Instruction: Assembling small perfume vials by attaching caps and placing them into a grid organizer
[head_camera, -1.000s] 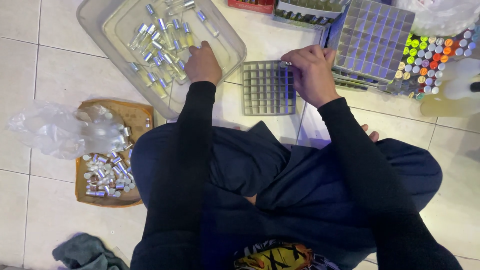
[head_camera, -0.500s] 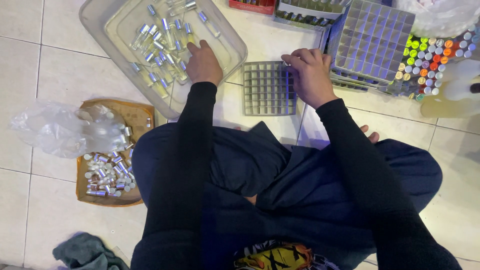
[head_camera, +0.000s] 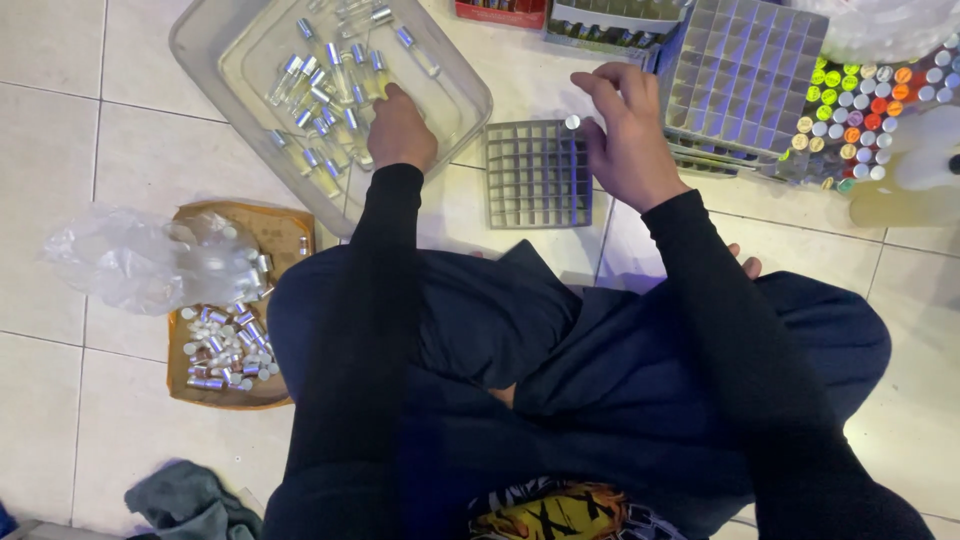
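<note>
A person seated on a tiled floor (head_camera: 70, 120) works over a grey divider grid (head_camera: 537, 173), judged to be at the filling stage: loose vials go from tray to cells. The left hand (head_camera: 402, 130) reaches into a clear plastic tray (head_camera: 200, 45), fingers curled down among small glass vials with silver caps (head_camera: 325, 95); whether it has closed on one cannot be told. The right hand (head_camera: 632, 140) hovers at the grid's far right corner, fingers loosely spread and holding nothing visible, just beside one silver-capped vial (head_camera: 572, 122) standing in a corner cell. The other cells look empty. The next move likely calls for a firm pinch on one vial, set upright into a cell next to that one.
</note>
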